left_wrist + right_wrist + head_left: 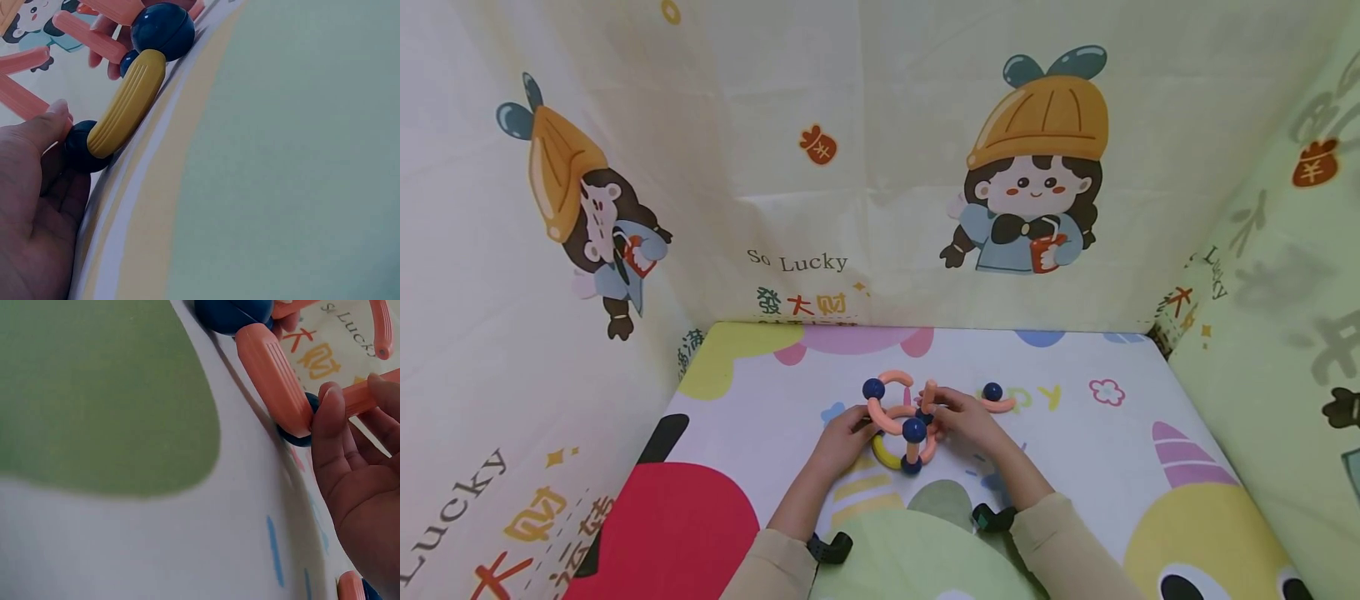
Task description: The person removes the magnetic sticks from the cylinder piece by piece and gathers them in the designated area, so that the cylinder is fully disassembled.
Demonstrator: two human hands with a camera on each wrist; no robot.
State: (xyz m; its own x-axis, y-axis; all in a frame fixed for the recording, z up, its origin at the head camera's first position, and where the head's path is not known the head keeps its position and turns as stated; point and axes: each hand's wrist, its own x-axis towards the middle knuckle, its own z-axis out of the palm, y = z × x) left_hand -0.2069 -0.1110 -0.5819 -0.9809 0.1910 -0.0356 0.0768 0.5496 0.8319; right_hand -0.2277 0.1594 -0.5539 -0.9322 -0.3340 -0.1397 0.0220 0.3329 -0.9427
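A frame of pink rods and navy balls stands on the printed mat, between both hands in the head view. Its parts include a navy ball in front and a yellow curved rod low on the left. My left hand grips the navy ball at the yellow rod's end, thumb up by a pink rod. On the other side, my right hand pinches a pink rod beside a navy ball. A curved pink rod runs from that ball to another.
Behind the right hand lies a loose navy ball with a curved pink rod. Printed cloth stands up at the back and both sides of the table. Dark wrist devices sit at both cuffs.
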